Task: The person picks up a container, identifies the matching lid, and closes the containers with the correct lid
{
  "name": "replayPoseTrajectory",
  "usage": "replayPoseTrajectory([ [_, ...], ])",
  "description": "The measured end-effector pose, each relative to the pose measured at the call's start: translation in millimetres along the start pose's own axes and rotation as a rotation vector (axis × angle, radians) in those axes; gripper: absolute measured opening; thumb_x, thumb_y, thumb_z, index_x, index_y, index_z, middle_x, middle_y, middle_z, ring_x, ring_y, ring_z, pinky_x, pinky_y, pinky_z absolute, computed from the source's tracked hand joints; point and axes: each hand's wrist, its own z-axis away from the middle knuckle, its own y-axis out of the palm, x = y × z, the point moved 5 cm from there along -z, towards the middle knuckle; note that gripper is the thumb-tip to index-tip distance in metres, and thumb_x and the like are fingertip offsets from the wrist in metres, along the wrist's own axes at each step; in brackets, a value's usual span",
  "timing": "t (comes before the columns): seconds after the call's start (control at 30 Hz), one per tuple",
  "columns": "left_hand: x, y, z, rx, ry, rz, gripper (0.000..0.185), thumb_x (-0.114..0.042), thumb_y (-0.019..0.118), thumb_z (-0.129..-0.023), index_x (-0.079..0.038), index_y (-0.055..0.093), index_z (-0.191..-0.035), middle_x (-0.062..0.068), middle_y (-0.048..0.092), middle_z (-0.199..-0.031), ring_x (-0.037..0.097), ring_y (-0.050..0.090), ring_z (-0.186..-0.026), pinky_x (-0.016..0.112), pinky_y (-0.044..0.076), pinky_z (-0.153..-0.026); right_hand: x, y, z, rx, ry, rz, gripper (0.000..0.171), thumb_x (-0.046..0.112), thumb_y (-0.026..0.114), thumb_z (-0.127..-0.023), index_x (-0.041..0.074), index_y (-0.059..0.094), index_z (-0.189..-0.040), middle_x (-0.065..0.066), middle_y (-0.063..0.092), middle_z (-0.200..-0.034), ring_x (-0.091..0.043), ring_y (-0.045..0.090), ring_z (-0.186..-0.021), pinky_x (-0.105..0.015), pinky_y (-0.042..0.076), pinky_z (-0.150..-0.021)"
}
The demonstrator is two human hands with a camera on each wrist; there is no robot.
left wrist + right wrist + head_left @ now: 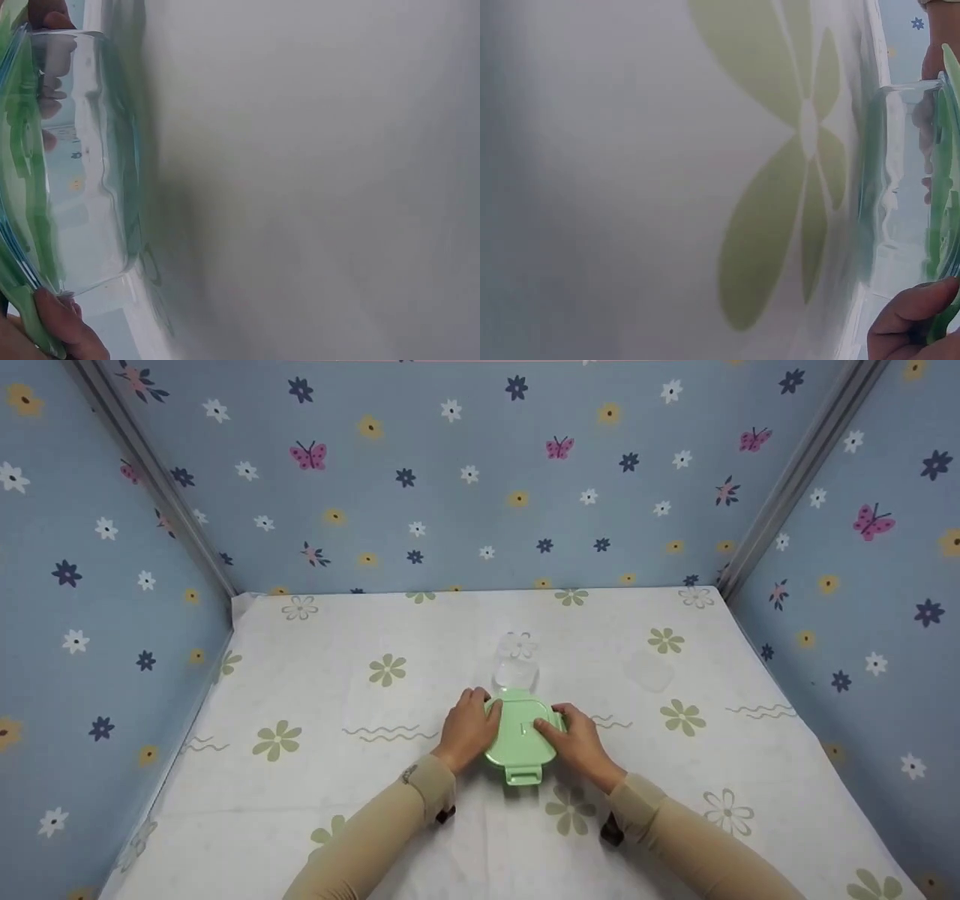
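A clear glass food container point(90, 165) with a light green lid point(519, 733) is between my two hands near the middle of the table. My left hand point(469, 729) grips its left side, the thumb along the lid's edge. On the opposite side my right hand point(583, 744) holds it, thumb lying on the lid top and fingers at the rim. The near latch point(523, 776) sticks outward from the lid. In the right wrist view, right-hand fingers point(911, 319) curl at the green edge. Whether the base touches the table cannot be told.
Just behind the lidded container stands a small transparent container point(516, 673). A faint clear flat piece point(649, 672) lies farther right. The white flowered cloth point(292, 787) covers the table, and blue patterned walls point(480, 510) enclose three sides.
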Motion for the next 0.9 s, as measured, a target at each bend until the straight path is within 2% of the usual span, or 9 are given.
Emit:
replayPoseTrajectory([
  [0.17, 0.0, 1.6, -1.6, -0.001, -0.003, -0.006, 0.046, -0.040, 0.049, -0.115, 0.002, 0.067, -0.123, 0.019, 0.068, -0.116, 0.037, 0.072, -0.100, 0.054, 0.059, -0.094, -1.8, -0.4, -1.0, -0.016, -0.014, 0.014, 0.048, 0.028, 0.075, -0.104, -0.009, 0.063, -0.132, -0.028, 0.071, -0.130, -0.038, 0.068, -0.123, -0.056, 0.054, -0.109],
  [0.43, -3.2, 0.3, -3.4, 0.098, -0.012, -0.035, 0.057, -0.048, 0.048, -0.113, 0.002, 0.065, -0.135, 0.022, 0.066, -0.128, 0.042, 0.071, -0.113, 0.056, 0.057, -0.102, -1.7, -2.2, -0.3, 0.023, 0.011, 0.037, 0.056, 0.034, 0.075, -0.104, -0.007, 0.060, -0.139, -0.025, 0.072, -0.129, -0.033, 0.070, -0.115, -0.054, 0.056, -0.105],
  [0.63, -5.7, 2.5, -2.5, 0.160, -0.010, -0.083, 0.071, -0.059, 0.050, -0.108, 0.002, 0.061, -0.142, 0.020, 0.063, -0.130, 0.040, 0.071, -0.111, 0.054, 0.058, -0.100, 1.7, -10.0, 4.2, 0.044, 0.048, 0.062, 0.067, 0.036, 0.080, -0.100, -0.006, 0.055, -0.146, -0.025, 0.068, -0.131, -0.034, 0.067, -0.118, -0.055, 0.055, -0.106],
  [0.77, -6.3, 4.4, -1.4, 0.153, -0.002, -0.104, 0.073, -0.061, 0.053, -0.107, 0.002, 0.058, -0.145, 0.020, 0.061, -0.131, 0.038, 0.071, -0.108, 0.053, 0.059, -0.098, 3.7, -13.9, 7.7, 0.047, 0.050, 0.077, 0.070, 0.032, 0.083, -0.097, -0.010, 0.055, -0.145, -0.027, 0.065, -0.132, -0.037, 0.064, -0.122, -0.056, 0.053, -0.109],
  [0.9, -5.3, 7.1, -1.8, 0.140, 0.005, -0.097, 0.072, -0.060, 0.058, -0.106, 0.002, 0.058, -0.142, 0.019, 0.060, -0.127, 0.036, 0.069, -0.102, 0.052, 0.059, -0.095, 4.9, -16.2, 10.1, 0.039, 0.020, 0.105, 0.064, 0.029, 0.085, -0.097, -0.013, 0.060, -0.139, -0.026, 0.066, -0.126, -0.034, 0.064, -0.115, -0.054, 0.055, -0.104],
])
